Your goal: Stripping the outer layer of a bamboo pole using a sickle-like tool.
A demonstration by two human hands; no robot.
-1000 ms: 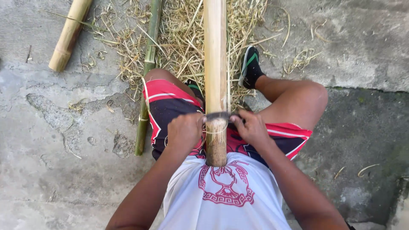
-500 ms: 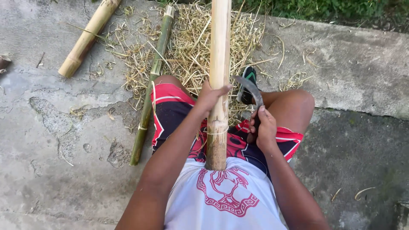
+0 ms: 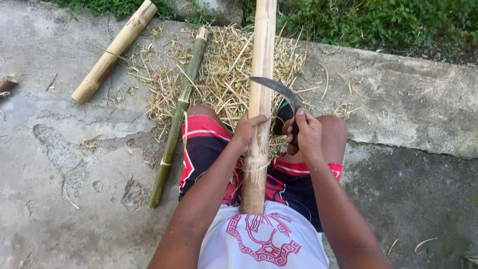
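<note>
A long pale bamboo pole (image 3: 260, 94) runs from my lap up out of the top of the view, its near end resting against my white shirt. My left hand (image 3: 247, 130) is wrapped around the pole just above my knees. My right hand (image 3: 304, 130) grips the handle of a curved dark blade (image 3: 279, 90), which arcs leftward so its tip meets the right side of the pole above my left hand. I sit on concrete with legs in red and black shorts either side of the pole.
A thin green bamboo stalk (image 3: 178, 116) lies left of my leg. A thick tan bamboo piece (image 3: 113, 52) lies at upper left. Dry shavings (image 3: 219, 69) are heaped beneath the pole. Grass (image 3: 378, 22) borders the concrete slab at the top.
My right hand has lifted the blade from the pole's near end up to a higher spot on the pole. My left hand slid up and now grips the pole above my knees.
</note>
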